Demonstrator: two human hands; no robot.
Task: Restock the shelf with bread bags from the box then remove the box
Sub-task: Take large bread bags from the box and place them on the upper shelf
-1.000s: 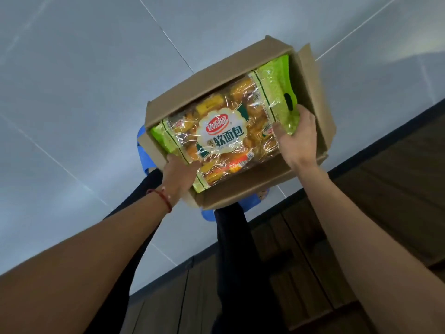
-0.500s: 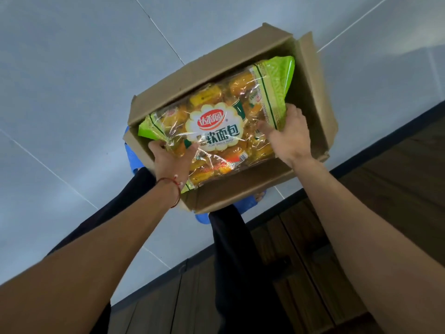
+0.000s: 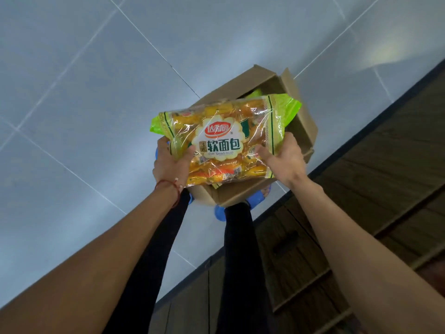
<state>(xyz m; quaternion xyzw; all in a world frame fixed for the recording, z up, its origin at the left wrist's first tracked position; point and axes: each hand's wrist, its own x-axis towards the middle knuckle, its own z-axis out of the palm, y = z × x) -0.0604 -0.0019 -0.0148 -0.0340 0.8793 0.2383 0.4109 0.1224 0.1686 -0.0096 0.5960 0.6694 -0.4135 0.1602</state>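
Note:
A clear bread bag (image 3: 224,141) with green ends and a white label hangs above the open cardboard box (image 3: 302,116) on the floor. My left hand (image 3: 169,165) grips the bag's left end, a red string on its wrist. My right hand (image 3: 284,160) grips the right end. A bit of green from another bag (image 3: 255,93) shows inside the box at its far side; the rest of the inside is hidden by the raised bag.
The box stands on grey floor tiles (image 3: 96,92) in front of my legs in black trousers (image 3: 238,249) and blue shoes (image 3: 256,197). Dark wooden shelf panelling (image 3: 361,213) runs along the right and lower right.
Both hands have lifted the bread bag up out of the box and toward me. The box has stayed on the floor.

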